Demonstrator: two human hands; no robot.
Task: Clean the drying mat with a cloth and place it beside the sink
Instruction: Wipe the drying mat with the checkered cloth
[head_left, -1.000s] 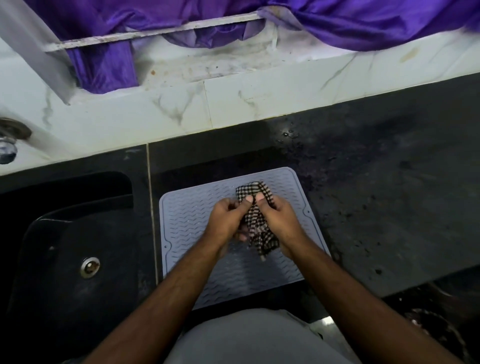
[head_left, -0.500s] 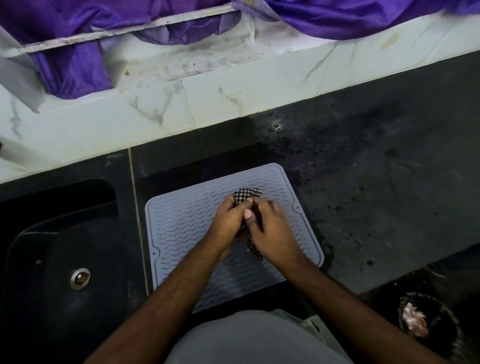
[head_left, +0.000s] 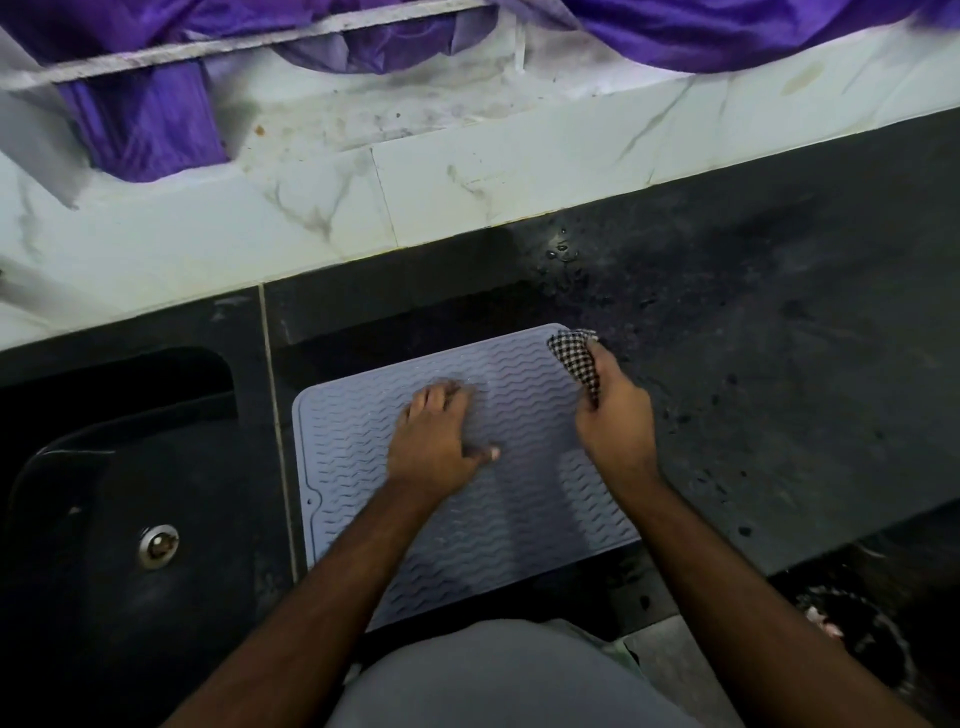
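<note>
A grey ribbed drying mat (head_left: 519, 509) lies flat on the black counter, just right of the black sink (head_left: 130, 509). My left hand (head_left: 436, 441) rests palm down on the mat's middle, fingers spread, holding nothing. My right hand (head_left: 615, 421) grips a black-and-white checked cloth (head_left: 574, 356) and presses it on the mat's far right corner.
The black counter (head_left: 779, 364) stretches to the right, speckled with water drops and marks. A white marble ledge (head_left: 467, 182) runs behind it, with purple fabric (head_left: 156, 130) draped above. A dark bin (head_left: 857, 639) stands on the floor at lower right.
My hands were together bunching the cloth over the mat's middle. They have separated: the right hand carried the cloth to the far right corner, and the left hand went flat on the mat.
</note>
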